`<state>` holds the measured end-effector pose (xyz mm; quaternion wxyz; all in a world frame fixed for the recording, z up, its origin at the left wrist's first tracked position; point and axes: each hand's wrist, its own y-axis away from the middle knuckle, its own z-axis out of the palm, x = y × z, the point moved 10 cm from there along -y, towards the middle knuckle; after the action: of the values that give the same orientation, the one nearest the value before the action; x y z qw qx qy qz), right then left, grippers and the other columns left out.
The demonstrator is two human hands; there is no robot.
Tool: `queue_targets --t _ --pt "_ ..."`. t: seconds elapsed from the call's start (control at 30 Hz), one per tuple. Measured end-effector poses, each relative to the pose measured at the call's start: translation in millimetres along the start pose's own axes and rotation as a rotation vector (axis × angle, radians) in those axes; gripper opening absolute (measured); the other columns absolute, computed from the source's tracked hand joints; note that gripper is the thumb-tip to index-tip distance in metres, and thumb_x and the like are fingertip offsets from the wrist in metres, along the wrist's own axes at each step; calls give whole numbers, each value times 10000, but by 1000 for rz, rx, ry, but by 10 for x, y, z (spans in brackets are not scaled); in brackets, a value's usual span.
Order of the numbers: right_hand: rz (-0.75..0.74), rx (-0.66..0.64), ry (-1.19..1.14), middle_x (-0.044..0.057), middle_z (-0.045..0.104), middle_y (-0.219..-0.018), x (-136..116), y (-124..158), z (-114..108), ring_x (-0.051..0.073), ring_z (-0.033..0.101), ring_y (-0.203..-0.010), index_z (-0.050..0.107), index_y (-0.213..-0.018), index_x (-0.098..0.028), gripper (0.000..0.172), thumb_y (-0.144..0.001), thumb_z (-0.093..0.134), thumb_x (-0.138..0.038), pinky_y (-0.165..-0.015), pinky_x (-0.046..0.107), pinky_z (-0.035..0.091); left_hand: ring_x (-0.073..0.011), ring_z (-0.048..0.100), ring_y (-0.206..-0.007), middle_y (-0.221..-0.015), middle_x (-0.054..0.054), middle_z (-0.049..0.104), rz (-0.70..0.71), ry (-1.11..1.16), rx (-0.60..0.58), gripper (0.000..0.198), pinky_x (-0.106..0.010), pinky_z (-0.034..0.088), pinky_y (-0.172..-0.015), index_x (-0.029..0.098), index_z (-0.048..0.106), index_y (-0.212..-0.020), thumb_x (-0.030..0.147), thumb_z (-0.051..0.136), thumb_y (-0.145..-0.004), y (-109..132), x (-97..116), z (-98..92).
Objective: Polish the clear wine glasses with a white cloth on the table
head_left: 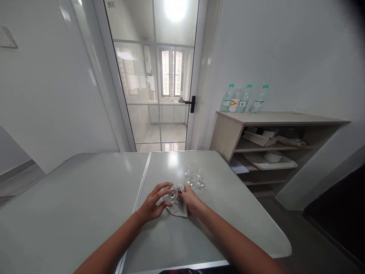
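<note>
My left hand (pixel 154 203) curls its fingers round a small clear stemmed glass (pixel 172 195), held on its side above the grey table (pixel 85 198). My right hand (pixel 191 201) grips a grey cloth (pixel 179 205) that is bunched against the glass and hangs down to the tabletop. Three more clear stemmed glasses (pixel 195 176) stand upright just beyond my hands, a little to the right.
A glass door (pixel 159 76) with a black handle is behind the table. At the right stands a wooden shelf unit (pixel 273 140) with several water bottles (pixel 245 99) on top and trays and dishes inside. The table's right edge curves away near the shelf.
</note>
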<state>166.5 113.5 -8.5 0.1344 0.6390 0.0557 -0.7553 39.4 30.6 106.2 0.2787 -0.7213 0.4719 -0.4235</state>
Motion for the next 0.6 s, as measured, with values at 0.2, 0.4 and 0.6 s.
queue_targets --t 0.2,0.4,0.6 --pt "-27 19 -84 4 656 -672 -76 35 35 145 531 -644 719 -773 -147 202 -635 780 -282 -637 260 387 -292 567 -1302 -1390 -193 549 -2 7 -4 529 -491 535 -1042 213 503 -1432 125 639 -928 7 -13 1" --pt "79 -130 -293 1 656 -691 -38 90 209 155 548 -642 719 -803 -178 213 -591 724 -154 -649 285 431 -296 551 -1319 -1409 -190 537 -12 24 24 505 -510 526 -1047 222 501 -1423 147 631 -941 -11 -12 -34" --pt "-15 -31 31 0 630 -621 11 25 60 148 518 -618 694 -685 -149 118 -657 742 -253 -607 261 369 -297 550 -1327 -1430 -195 529 -22 43 2 483 -511 537 -1035 231 504 -1422 159 610 -956 -18 -15 13"
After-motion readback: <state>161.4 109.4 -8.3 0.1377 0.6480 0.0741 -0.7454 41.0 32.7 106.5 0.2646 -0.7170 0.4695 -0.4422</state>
